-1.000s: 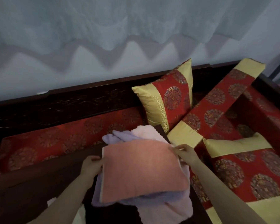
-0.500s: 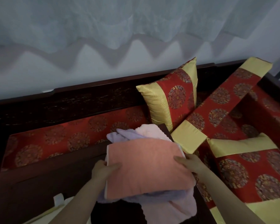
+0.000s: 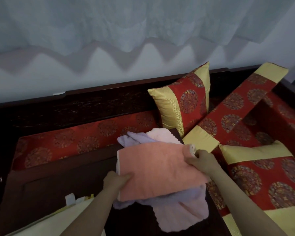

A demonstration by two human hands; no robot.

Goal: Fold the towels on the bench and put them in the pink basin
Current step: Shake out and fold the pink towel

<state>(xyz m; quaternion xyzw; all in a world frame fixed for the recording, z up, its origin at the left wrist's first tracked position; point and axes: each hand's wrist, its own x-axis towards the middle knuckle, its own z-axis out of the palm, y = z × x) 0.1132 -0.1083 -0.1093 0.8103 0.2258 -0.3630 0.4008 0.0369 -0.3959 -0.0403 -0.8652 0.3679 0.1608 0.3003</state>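
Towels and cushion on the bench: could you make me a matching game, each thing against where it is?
1. folded salmon-pink terry towel
2. crumpled lilac towel
3. pale pink fluffy towel
4. red-and-gold square cushion

A. propped upright by the dark wooden backrest
B. gripped by the left hand and right hand
C. spills nearest the camera
D. pokes out at the pile's far left

Pairs: 1-B, 2-D, 3-C, 4-A

Only 1 camera is here. It sits on the person's head and looks forward and down at the bench (image 3: pixel 92 106). It is close: 2 arms reach in from the bottom edge, and the left hand (image 3: pixel 115 182) and right hand (image 3: pixel 203 160) hold the peach towel (image 3: pixel 160 169) mid-picture. The pale wall (image 3: pixel 32 82) fills the top.
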